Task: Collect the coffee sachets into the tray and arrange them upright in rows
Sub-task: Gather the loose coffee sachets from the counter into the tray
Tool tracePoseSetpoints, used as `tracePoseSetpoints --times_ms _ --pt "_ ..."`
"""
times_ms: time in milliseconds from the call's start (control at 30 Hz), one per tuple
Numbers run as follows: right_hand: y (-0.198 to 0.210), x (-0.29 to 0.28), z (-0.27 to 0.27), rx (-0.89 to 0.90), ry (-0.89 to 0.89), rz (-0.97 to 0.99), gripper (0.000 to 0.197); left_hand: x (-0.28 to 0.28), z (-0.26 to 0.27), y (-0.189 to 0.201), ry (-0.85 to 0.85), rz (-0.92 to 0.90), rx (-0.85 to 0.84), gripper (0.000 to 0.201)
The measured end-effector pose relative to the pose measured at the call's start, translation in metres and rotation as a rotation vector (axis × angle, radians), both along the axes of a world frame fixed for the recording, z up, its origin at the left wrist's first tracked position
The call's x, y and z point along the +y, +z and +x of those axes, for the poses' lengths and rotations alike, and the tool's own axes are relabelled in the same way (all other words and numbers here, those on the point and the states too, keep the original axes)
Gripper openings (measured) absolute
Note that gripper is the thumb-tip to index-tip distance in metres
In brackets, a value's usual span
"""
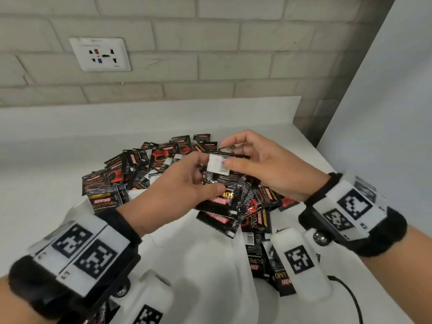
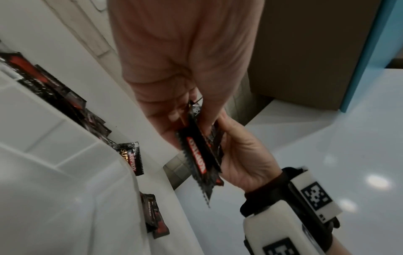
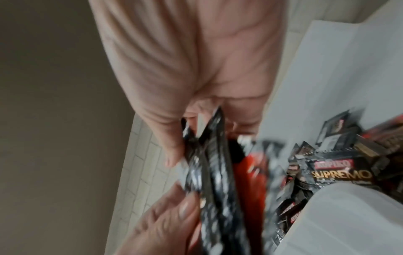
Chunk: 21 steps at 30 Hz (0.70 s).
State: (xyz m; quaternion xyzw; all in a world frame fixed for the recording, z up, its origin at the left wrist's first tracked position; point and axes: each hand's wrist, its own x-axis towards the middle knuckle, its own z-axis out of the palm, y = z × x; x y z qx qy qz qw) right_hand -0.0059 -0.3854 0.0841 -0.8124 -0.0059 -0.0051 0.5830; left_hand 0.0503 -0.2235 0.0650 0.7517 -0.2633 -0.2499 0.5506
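Observation:
Black and red coffee sachets lie in a loose pile (image 1: 149,167) on the white counter behind the white tray (image 1: 205,260). Above the tray both hands hold one bundle of several sachets (image 1: 224,197). My left hand (image 1: 205,176) grips the bundle from the left, thumb on its front. My right hand (image 1: 226,154) pinches the bundle's upper end, thumb on a white barcode patch. In the left wrist view the bundle (image 2: 196,151) is edge-on between my left hand (image 2: 185,110) and my right hand (image 2: 244,155). The right wrist view shows the bundle (image 3: 213,172) blurred, with the pile (image 3: 340,172) behind.
More sachets (image 1: 257,253) lie flat at the tray's right side, under my right wrist. A wall socket (image 1: 100,54) sits on the brick wall behind. A white panel (image 1: 385,90) bounds the counter on the right. A black cable (image 1: 346,291) runs near the right wrist.

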Motion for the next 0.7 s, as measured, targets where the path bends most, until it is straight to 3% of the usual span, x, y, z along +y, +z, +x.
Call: tracePoseSetpoints --times_ms 100,200,267,333,567,633,700 --pt "-0.008 -0.020 0.004 0.076 -0.080 -0.009 0.016 0.014 0.007 -0.006 0.053 -0.027 0.047 0.032" --pt "-0.031 -0.056 0.010 0.150 -0.158 -0.376 0.013 0.031 0.011 -0.010 0.132 -0.099 0.099 0.030" --pt "-0.051 -0.075 0.010 0.261 -0.149 -0.623 0.020 0.041 0.013 -0.013 0.213 -0.147 0.141 0.027" --pt "-0.069 -0.082 0.008 0.366 -0.109 -0.743 0.030 0.053 0.014 -0.017 0.285 -0.198 0.173 0.024" --pt "-0.094 -0.068 0.013 0.402 0.044 -0.874 0.066 0.092 0.020 -0.019 0.436 -0.350 0.191 0.026" --pt "-0.096 -0.064 0.014 0.396 0.030 -0.911 0.067 0.103 0.022 -0.022 0.476 -0.383 0.179 0.028" --pt "-0.096 -0.064 0.013 0.390 0.002 -0.839 0.056 0.117 0.023 -0.025 0.513 -0.422 0.182 0.015"
